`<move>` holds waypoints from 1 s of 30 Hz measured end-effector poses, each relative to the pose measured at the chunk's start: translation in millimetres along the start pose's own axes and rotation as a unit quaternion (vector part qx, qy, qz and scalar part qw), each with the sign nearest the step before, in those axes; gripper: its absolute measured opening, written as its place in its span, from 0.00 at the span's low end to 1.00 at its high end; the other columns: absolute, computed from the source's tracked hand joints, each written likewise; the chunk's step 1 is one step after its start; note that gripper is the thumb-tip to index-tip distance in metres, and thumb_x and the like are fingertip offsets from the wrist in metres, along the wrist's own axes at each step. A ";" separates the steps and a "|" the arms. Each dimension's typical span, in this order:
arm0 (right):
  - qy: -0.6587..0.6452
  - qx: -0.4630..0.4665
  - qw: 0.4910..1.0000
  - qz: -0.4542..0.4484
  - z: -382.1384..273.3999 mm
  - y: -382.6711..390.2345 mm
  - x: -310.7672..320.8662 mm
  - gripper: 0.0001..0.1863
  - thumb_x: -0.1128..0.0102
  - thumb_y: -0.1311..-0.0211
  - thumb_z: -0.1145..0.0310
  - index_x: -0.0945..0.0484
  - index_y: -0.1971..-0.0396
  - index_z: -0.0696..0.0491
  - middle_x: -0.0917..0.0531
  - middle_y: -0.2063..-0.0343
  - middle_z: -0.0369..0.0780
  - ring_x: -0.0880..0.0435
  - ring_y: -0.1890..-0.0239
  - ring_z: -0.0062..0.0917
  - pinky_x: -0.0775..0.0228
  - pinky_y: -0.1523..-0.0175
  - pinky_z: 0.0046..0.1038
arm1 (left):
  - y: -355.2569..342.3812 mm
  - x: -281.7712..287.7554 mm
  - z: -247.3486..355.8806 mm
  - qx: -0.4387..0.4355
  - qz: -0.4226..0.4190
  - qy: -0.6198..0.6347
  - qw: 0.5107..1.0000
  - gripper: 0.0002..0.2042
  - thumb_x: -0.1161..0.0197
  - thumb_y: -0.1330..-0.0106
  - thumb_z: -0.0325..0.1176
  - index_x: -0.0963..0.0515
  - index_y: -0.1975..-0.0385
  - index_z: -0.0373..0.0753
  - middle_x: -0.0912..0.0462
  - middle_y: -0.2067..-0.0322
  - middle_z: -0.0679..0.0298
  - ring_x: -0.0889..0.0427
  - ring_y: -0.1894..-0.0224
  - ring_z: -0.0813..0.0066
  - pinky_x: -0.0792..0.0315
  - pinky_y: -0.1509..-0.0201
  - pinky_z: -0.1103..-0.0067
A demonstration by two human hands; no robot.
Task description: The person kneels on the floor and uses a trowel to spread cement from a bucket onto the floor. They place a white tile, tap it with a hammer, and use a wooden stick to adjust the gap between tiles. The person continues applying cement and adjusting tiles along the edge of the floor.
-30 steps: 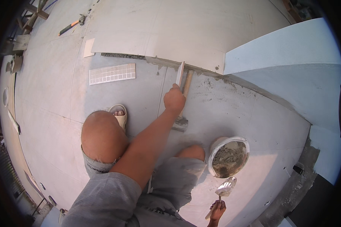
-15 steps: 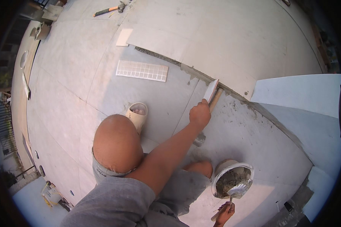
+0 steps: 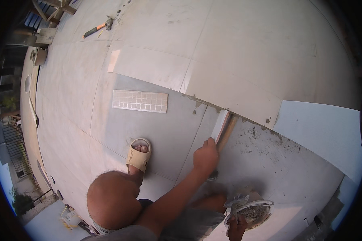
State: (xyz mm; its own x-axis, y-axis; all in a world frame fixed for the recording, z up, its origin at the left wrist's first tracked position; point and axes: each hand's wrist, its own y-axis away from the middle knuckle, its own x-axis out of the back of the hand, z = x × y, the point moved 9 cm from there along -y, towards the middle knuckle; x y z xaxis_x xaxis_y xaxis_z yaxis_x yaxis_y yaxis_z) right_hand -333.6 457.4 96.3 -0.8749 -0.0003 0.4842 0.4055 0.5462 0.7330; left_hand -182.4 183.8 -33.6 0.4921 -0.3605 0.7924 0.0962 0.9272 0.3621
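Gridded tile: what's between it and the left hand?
Between gridded tile and left hand, the head view shows bare grey floor with a joint line.

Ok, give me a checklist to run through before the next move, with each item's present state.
1. Left hand has a firm-looking grip on the pale strip: ok, closed around its near end.
2. Right hand holds the trowel: ok, fingers curled around the handle.
3. Mortar in the bucket: ok, some shows inside.
4. Mortar loaded on the trowel: cannot tell, the blade is blurred.
5. Mallet well away from the strip: not ok, its wooden handle lies right alongside.
6. Sandal off the gridded tile: ok, floor shows between.
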 end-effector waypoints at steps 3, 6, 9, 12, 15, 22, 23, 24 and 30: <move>0.066 0.012 0.997 -0.028 23.2 -21.2 -2.2 0.15 0.46 0.33 0.57 0.22 0.67 0.54 0.20 0.68 0.43 0.23 0.67 0.37 0.33 0.59 0.42 | 0.9 -3.6 1.4 -0.006 -0.005 -0.010 1.000 0.07 0.41 0.41 0.29 0.31 0.67 0.37 0.21 0.74 0.55 0.19 0.79 0.54 0.23 0.76 0.65; 0.082 0.059 0.995 -0.019 35.3 -39.0 -0.3 0.13 0.43 0.35 0.59 0.25 0.71 0.54 0.22 0.71 0.41 0.23 0.69 0.31 0.33 0.63 0.39 | 1.5 -2.2 2.0 -0.006 -0.005 -0.020 1.000 0.08 0.40 0.42 0.28 0.30 0.66 0.36 0.21 0.75 0.56 0.19 0.80 0.55 0.24 0.77 0.66; -0.040 0.023 0.999 0.017 31.0 -62.2 10.3 0.14 0.47 0.35 0.63 0.32 0.77 0.56 0.28 0.84 0.34 0.27 0.82 0.18 0.32 0.75 0.23 | 0.8 -0.5 2.5 -0.007 -0.002 -0.019 1.000 0.09 0.40 0.43 0.28 0.30 0.64 0.36 0.22 0.75 0.56 0.19 0.80 0.55 0.24 0.77 0.66; -0.064 0.007 0.998 0.019 35.8 -69.8 13.3 0.14 0.45 0.36 0.63 0.30 0.77 0.57 0.27 0.83 0.35 0.25 0.80 0.17 0.31 0.73 0.23 | 0.5 0.5 2.0 -0.005 -0.001 -0.006 1.000 0.10 0.39 0.43 0.28 0.29 0.63 0.35 0.21 0.74 0.55 0.19 0.79 0.54 0.24 0.77 0.65; -0.083 0.017 0.996 0.031 38.7 -75.9 13.7 0.14 0.45 0.35 0.63 0.29 0.76 0.57 0.25 0.82 0.35 0.25 0.78 0.16 0.30 0.72 0.23 | -0.3 0.9 1.9 0.001 -0.002 0.005 1.000 0.10 0.39 0.43 0.28 0.29 0.63 0.35 0.21 0.73 0.53 0.19 0.79 0.53 0.24 0.76 0.64; -0.039 0.036 0.998 0.016 27.9 -77.3 15.6 0.12 0.44 0.37 0.65 0.30 0.76 0.57 0.27 0.82 0.34 0.27 0.78 0.15 0.31 0.72 0.24 | 0.1 4.6 4.4 0.004 0.007 -0.004 1.000 0.09 0.40 0.43 0.27 0.30 0.65 0.36 0.22 0.74 0.54 0.19 0.78 0.53 0.24 0.76 0.65; -0.016 0.048 0.998 0.020 25.0 -76.2 17.6 0.12 0.44 0.37 0.66 0.30 0.76 0.57 0.27 0.82 0.33 0.28 0.78 0.14 0.32 0.72 0.24 | 0.3 3.5 4.1 0.007 0.006 -0.003 1.000 0.09 0.40 0.43 0.28 0.30 0.65 0.36 0.22 0.74 0.54 0.19 0.78 0.53 0.24 0.75 0.64; -0.043 0.031 0.998 0.018 19.3 -76.3 17.0 0.12 0.44 0.37 0.66 0.30 0.76 0.57 0.27 0.82 0.33 0.28 0.78 0.14 0.32 0.72 0.24 | 0.2 2.8 4.1 0.011 0.002 0.001 1.000 0.08 0.40 0.42 0.28 0.29 0.65 0.35 0.21 0.74 0.53 0.19 0.78 0.51 0.24 0.75 0.64; -0.119 0.007 0.993 0.025 6.6 -63.1 8.7 0.12 0.44 0.37 0.65 0.26 0.75 0.58 0.24 0.84 0.36 0.24 0.79 0.19 0.34 0.73 0.25 | 1.1 3.4 3.7 0.006 0.002 0.009 1.000 0.07 0.42 0.38 0.29 0.28 0.65 0.33 0.21 0.77 0.51 0.20 0.79 0.49 0.25 0.75 0.62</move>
State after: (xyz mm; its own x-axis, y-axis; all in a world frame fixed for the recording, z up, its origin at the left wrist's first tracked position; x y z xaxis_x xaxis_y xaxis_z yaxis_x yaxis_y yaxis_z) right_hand -368.5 428.4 51.1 -0.8921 0.2250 0.3918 0.4481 0.5517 0.7035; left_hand -183.8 183.2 -28.6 0.5074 -0.3555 0.7850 0.0851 0.9271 0.3649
